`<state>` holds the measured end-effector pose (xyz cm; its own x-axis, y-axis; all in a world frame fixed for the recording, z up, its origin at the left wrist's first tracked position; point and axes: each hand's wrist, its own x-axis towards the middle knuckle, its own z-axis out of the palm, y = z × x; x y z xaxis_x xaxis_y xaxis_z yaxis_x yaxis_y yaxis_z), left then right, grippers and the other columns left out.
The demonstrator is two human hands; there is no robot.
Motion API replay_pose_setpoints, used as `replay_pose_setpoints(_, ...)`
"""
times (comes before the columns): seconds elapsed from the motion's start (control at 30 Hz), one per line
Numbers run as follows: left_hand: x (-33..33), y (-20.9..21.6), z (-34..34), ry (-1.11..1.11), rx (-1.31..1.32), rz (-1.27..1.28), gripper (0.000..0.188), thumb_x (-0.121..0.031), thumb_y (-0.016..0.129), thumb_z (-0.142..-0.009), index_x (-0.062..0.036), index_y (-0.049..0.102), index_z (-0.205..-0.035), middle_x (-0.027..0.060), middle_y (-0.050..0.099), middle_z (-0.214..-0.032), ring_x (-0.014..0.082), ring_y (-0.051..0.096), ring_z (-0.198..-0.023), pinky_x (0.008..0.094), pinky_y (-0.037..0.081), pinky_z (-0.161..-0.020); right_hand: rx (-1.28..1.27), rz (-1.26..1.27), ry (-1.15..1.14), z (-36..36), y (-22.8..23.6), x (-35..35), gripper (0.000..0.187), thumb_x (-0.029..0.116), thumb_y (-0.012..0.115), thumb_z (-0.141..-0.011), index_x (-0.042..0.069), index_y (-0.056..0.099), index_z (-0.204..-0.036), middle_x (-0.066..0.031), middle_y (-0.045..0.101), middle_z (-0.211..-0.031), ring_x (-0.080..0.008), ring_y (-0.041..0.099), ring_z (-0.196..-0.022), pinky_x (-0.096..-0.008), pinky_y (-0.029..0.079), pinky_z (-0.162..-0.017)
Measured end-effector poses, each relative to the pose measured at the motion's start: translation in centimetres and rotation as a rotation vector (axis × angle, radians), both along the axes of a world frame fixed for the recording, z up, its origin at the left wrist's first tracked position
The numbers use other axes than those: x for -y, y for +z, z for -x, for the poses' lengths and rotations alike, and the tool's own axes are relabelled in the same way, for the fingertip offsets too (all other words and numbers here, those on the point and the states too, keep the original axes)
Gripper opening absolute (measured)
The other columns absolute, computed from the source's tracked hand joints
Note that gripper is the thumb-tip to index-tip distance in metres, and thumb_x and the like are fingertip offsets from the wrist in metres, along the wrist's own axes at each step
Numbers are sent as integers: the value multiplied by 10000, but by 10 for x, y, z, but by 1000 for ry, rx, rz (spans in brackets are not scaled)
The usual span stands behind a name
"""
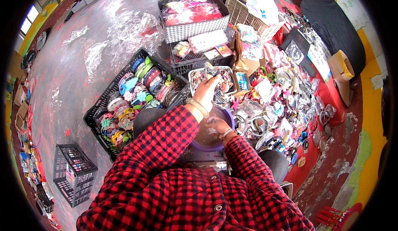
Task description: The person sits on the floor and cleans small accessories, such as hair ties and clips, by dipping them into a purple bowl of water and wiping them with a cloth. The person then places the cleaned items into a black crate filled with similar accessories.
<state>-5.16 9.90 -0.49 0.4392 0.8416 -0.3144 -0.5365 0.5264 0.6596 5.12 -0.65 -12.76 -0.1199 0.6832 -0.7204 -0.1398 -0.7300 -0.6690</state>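
Between my knees stands a purple basin (pixel 229 115) with murky brownish water in it. My right hand (pixel 217 125) is over the basin with its fingers curled; what they hold, if anything, is hard to make out. Farther forward, past the basin's far rim, my left hand (pixel 206 90) is closed, its thumb side up, and a bangle circles that wrist. It is next to a white basket (pixel 191 78) filled with small mixed pieces. Whatever is in the left fingers is too small to name.
To the left lies a black crate (pixel 96 115) full of colourful headbands. A heap of plastic-wrapped accessories (pixel 265 119) spreads on the right. Stacked baskets (pixel 195 32) stand ahead, beside a cardboard box (pixel 245 65). An open-sided black crate (pixel 78 189) sits at lower left.
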Motion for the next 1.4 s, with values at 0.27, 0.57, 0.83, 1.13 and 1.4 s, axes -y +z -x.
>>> replay_pose_setpoints(0.27, 1, 1, -2, 5, 5, -1, 202, -224, 552, -867, -31, 577, -921, 91, 624, -784, 155, 589, -679, 268, 472, -598, -39, -94, -30, 4, 13, -1, 184, 91, 628, -764, 58, 579, -938, -21, 575, -694, -113, 528, -481, -224, 359, -365)
replay_pose_setpoints(0.57, 3, 3, -6, 45, 41, -31, 159, -187, 564, -860, -32, 566, -892, 107, 615, -758, 177, 607, -638, 291, 510, -556, 140, -226, -191, 11, 10, -2, 288, 303, 534, -877, 82, 547, -693, -16, 518, -574, -109, 467, -438, -238, 337, -390)
replay_pose_setpoints(0.83, 1, 6, -2, -23, 50, 41, 180, -190, 525, -881, -14, 556, -904, 108, 610, -786, 196, 614, -710, 308, 519, -629, -67, -136, -433, 20, 20, -6, 357, 283, 575, -838, 136, 391, -570, 10, 392, -491, -96, 347, -368, -242, 263, -356)
replay_pose_setpoints(1.13, 0, 7, -2, -32, 53, 36, 181, -189, 536, -879, -13, 557, -913, 111, 611, -782, 195, 614, -707, 302, 518, -627, -135, -106, -429, 19, 20, -7, 319, 228, 561, -829, 126, 396, -576, 0, 406, -498, -107, 351, -366, -241, 267, -350)
replay_pose_setpoints(1.4, 1, 13, -1, -34, 61, 58, 176, -196, 528, -881, -22, 553, -899, 113, 612, -778, 193, 610, -697, 312, 516, -626, 39, -225, -187, 0, -5, -4, 265, 265, 502, -904, 35, 606, -823, -31, 566, -747, -126, 539, -705, -265, 439, -638)
